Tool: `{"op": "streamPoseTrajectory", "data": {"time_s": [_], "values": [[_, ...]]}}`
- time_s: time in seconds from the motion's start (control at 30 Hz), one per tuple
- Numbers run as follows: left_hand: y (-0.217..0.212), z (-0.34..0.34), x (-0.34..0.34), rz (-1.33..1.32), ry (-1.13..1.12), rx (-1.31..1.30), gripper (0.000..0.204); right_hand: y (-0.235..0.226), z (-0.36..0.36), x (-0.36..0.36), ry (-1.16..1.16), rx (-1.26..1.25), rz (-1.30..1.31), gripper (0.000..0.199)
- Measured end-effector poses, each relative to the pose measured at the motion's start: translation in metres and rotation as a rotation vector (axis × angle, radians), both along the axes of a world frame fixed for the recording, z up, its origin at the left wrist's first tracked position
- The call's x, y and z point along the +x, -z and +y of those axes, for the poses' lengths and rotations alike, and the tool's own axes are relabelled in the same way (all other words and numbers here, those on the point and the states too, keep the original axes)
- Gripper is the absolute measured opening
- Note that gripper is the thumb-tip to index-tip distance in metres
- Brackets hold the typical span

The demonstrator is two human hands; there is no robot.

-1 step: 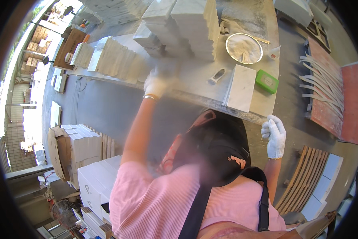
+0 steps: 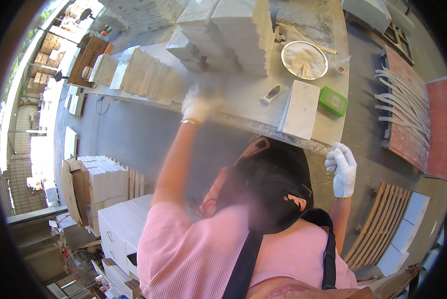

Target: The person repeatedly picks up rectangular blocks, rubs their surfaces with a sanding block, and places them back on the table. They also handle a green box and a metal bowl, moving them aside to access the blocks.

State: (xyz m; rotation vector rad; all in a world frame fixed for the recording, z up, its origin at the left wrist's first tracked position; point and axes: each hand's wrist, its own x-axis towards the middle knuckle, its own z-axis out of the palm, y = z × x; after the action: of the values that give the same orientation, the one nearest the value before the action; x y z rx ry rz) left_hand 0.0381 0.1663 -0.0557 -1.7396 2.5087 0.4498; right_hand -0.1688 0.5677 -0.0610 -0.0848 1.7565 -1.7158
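Note:
My left hand (image 2: 198, 105), in a white glove and smeared by motion, is over the near edge of the worktable (image 2: 243, 97), in front of tall stacks of pale marble-like tiles (image 2: 241, 37). Haze and blur hide its fingers and anything in them. At the table's near right corner is my right hand (image 2: 342, 172), also gloved in white. Its fingers are loosely curled, with nothing visible in them. Between the hands lie a small stack of white veined tiles (image 2: 301, 109), a green box (image 2: 333, 101) and a small silver tool with a dark slot (image 2: 270, 94).
Further back on the table stands a round pan (image 2: 326, 70) of pale material. More tile stacks (image 2: 133, 72) line the left part. Pale strips (image 2: 402, 99) lie on a reddish board at right. White cartons (image 2: 121, 224) stand at lower left, a slatted wooden pallet (image 2: 378, 226) at lower right.

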Motion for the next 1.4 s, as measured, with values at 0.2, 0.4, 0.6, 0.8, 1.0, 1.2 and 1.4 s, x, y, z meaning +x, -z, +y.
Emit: {"op": "streamPoseTrajectory", "data": {"time_s": [0.2,0.4,0.6,0.8,1.0,1.2,1.4], "values": [[0.009,0.006,-0.004,0.035,0.000,-0.073,0.116,0.002,-0.009,0.008,-0.098,-0.045,0.008,0.029],[0.018,0.005,0.001,0.051,0.078,-0.165,0.110,-0.005,-0.026,0.010,-0.142,-0.015,0.024,0.029],[0.014,0.074,-0.009,0.529,0.270,-0.226,0.071,-0.002,-0.056,0.013,-0.166,0.022,0.190,0.035],[-0.003,0.145,-0.033,0.747,0.155,0.597,0.045,-0.001,-0.070,0.008,-0.227,0.171,0.242,0.039],[-0.008,0.163,-0.031,0.823,0.024,1.017,0.046,-0.016,-0.070,0.006,-0.246,0.226,0.156,0.040],[-0.004,0.168,-0.027,0.869,0.082,1.113,0.050,-0.024,-0.063,0.014,-0.251,0.215,0.115,0.040],[-0.003,0.170,-0.018,0.808,0.185,1.110,0.056,-0.023,-0.057,0.018,-0.302,0.173,0.128,0.040]]}}
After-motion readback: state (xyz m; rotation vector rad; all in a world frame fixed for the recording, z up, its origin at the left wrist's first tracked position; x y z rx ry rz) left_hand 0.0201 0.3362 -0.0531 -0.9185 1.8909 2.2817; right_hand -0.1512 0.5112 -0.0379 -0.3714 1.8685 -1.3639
